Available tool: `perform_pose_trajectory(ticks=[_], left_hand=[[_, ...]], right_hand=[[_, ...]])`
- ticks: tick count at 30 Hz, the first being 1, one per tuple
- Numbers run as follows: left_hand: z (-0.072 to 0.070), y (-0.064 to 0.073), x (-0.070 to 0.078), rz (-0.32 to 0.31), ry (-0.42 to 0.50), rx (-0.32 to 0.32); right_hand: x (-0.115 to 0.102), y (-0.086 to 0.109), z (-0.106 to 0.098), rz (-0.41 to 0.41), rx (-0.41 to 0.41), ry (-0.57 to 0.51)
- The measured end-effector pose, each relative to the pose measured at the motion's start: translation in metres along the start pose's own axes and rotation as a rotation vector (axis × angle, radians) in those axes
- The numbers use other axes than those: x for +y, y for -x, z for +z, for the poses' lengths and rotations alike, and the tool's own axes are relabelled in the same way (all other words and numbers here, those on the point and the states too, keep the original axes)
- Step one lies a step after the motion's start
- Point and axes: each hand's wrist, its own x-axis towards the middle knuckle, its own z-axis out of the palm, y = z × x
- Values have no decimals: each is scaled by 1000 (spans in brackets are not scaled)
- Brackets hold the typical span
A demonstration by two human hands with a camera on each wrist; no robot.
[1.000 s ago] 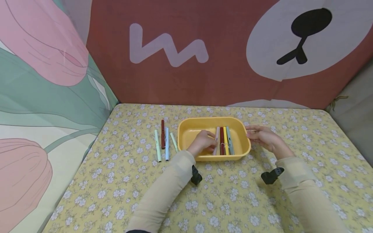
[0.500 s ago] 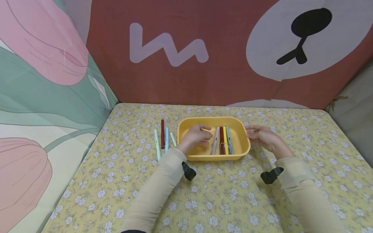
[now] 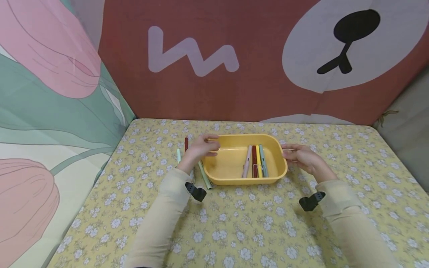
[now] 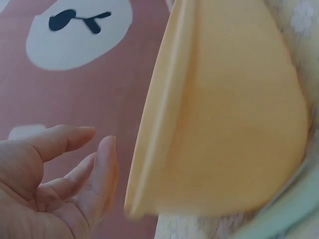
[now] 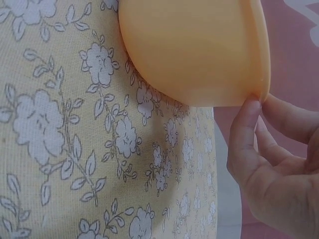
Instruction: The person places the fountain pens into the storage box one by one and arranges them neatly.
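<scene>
A yellow plastic basket (image 3: 228, 181) sits on the table. Inside its right half, several pens lie side by side: a lilac pen (image 3: 247, 162), a dark red pen (image 3: 254, 160), a yellow pen (image 3: 259, 162) and a grey-blue pen (image 3: 263, 160). My left hand (image 3: 200, 147) hovers at the basket's left rim, holding nothing, thumb and fingers apart. Under and beside it, a light green pen (image 3: 205, 176), a mint pen (image 3: 179, 155) and a second dark red pen (image 3: 186, 143) are partly hidden by my arm. My right hand (image 5: 279, 169) pinches the basket's right rim between thumb and fingers.
The table wears a yellow flowered cloth (image 3: 268, 238). A reddish printed backdrop (image 3: 251, 96) rises along its far edge, and a pastel floral hanging (image 3: 50, 111) borders the left side.
My left hand has let go of the lilac pen, lifted out of the basket and moved left to its left rim. My right hand has stayed at the right rim.
</scene>
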Motion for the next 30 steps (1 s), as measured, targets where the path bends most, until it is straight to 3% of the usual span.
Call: perform_pose_trajectory(ticks=[4, 12, 21, 30], left_hand=[[-17, 5, -3, 17, -28, 37], [-44, 8, -13, -12, -60, 118], [-70, 15, -32, -43, -125, 156], [-93, 26, -49, -44, -147, 147]], right_hand=[[0, 0, 0, 3, 0, 5], [1, -1, 0, 8, 3, 6], [1, 0, -1, -1, -17, -16], [0, -1, 0, 1, 1, 1]])
